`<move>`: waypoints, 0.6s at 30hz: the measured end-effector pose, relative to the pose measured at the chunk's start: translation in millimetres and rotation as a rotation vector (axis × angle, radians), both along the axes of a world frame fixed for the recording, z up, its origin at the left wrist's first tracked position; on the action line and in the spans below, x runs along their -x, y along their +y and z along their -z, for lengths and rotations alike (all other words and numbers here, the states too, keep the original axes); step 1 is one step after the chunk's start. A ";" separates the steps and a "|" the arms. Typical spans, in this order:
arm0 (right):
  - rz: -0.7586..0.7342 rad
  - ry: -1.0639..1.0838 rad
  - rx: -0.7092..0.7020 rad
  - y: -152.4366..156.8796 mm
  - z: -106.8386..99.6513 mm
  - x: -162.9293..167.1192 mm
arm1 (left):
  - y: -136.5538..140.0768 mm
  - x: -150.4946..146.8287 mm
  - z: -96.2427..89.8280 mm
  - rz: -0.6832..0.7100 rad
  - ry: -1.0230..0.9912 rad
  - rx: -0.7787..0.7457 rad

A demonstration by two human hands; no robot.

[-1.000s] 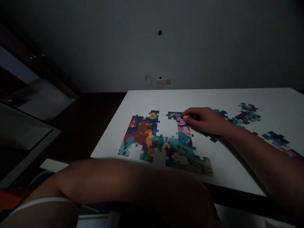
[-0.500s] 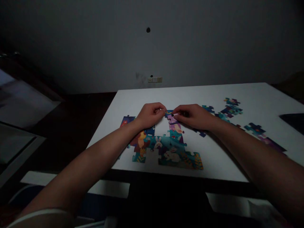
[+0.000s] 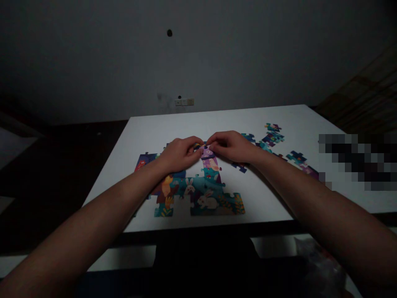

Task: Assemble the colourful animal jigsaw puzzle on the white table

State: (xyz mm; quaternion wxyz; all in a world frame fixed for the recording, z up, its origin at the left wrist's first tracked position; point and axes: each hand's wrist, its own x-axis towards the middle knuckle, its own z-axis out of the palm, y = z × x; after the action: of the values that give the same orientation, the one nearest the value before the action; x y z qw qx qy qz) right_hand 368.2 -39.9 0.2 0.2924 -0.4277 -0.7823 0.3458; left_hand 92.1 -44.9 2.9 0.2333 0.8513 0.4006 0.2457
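A partly joined jigsaw puzzle (image 3: 206, 184) with white rabbits on teal lies near the table's front edge. At the far end of its upright strip is a purple puzzle piece (image 3: 207, 152). My left hand (image 3: 181, 154) has its fingers closed at that piece's left edge. From the right, my right hand (image 3: 232, 145) pinches the same piece with thumb and forefinger. The fingertips of both hands nearly meet at its top. Part of the puzzle's left side, with a red figure (image 3: 140, 164), is hidden behind my left hand and forearm.
Loose puzzle pieces (image 3: 273, 138) lie on the white table (image 3: 273, 192) beyond my right hand, with more pieces (image 3: 297, 156) farther right. A pixelated patch covers the table's right side. Behind the table stands a wall with sockets (image 3: 184, 102). Clear plastic (image 3: 324, 265) shows below the front edge.
The view has turned to the right, so the table and hands appear farther left. My hands have come closer together, the left fingers now against the purple piece.
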 end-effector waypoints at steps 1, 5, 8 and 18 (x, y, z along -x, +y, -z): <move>-0.004 0.018 0.022 -0.3 0.5 0.8 | -0.7 -0.1 -0.2 -0.013 0.024 -0.009; -0.028 0.051 0.075 -3.2 0.6 3.5 | -3.4 -0.2 -2.3 -0.029 0.131 -0.020; -0.036 0.059 0.074 -5.0 -0.4 4.3 | -5.6 0.5 -4.7 -0.020 0.164 0.000; -0.026 0.017 0.055 -6.2 -1.4 4.2 | -13.4 1.6 -8.6 -0.011 0.103 0.006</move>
State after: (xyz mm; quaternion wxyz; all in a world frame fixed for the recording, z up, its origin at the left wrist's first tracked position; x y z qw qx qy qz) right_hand 364.0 -46.1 1.6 0.2826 -0.4222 -0.7755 0.3747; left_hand 90.6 -58.3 11.5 0.2137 0.8598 0.4177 0.2016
